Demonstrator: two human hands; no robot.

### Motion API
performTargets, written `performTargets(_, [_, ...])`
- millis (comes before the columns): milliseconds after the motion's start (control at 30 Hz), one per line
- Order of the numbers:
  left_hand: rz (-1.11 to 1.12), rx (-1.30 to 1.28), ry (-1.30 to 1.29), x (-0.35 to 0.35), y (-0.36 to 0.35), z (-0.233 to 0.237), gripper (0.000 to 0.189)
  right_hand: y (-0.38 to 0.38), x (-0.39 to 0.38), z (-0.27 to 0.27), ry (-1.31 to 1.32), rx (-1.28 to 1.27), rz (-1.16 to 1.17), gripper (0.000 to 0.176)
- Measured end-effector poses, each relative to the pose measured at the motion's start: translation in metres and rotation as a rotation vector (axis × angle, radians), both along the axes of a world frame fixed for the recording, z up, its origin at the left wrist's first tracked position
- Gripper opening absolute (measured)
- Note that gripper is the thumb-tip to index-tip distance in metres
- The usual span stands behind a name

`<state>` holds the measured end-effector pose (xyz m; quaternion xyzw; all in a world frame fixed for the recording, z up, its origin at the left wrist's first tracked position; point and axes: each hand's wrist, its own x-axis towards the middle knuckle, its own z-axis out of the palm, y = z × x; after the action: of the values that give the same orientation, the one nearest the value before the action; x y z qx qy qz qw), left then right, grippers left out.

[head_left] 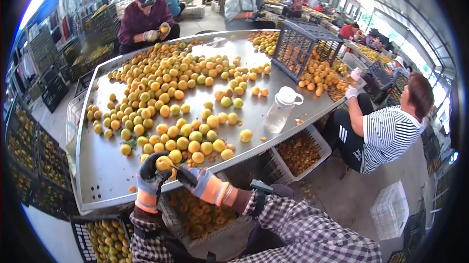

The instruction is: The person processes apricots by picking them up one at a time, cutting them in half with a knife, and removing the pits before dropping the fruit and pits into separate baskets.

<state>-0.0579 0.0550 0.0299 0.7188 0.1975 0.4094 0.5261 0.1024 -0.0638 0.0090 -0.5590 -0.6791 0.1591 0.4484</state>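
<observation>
At the near edge of the metal table, my left hand (151, 177), in an orange and grey glove with dark fingers, is closed around a yellow fruit (164, 163). My right hand (199, 183), gloved the same way, is closed close to the fruit's right side, its fingertips pointing at it. Whatever it grips is too small to make out. Loose yellow, orange and greenish fruits (166, 82) are spread over the table just beyond both hands. A crate (234, 224) of brown-orange peelings or pieces sits below my hands.
A clear bottle (281, 109) stands on the metal table (254, 131). A dark crate (308, 48) lies tipped, with fruits spilling out. Seated people are at the right and far side. A white crate (320, 158) of peelings and a black crate (105, 241) of fruit are below the table.
</observation>
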Motion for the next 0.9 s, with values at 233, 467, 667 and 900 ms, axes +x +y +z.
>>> performTargets(233, [0.029, -0.509, -0.262, 0.032, -0.031, -0.027, 0.040, 0.019, -0.005, -0.041, 0.002, -0.061, 0.005, 0.038])
performTargets(467, [-0.129, -0.188, -0.147, 0.018, -0.015, 0.010, 0.055, 0.008, 0.001, -0.009, -0.079, 0.042, 0.020, 0.036])
performTargets(667, [-0.125, -0.649, -0.378, 0.041, -0.055, 0.009, 0.047, 0.018, -0.007, -0.037, 0.062, 0.141, -0.015, 0.037])
performTargets(900, [-0.131, -0.291, -0.138, 0.022, -0.010, -0.006, 0.050, 0.015, 0.006, -0.020, -0.001, -0.057, 0.042, 0.034])
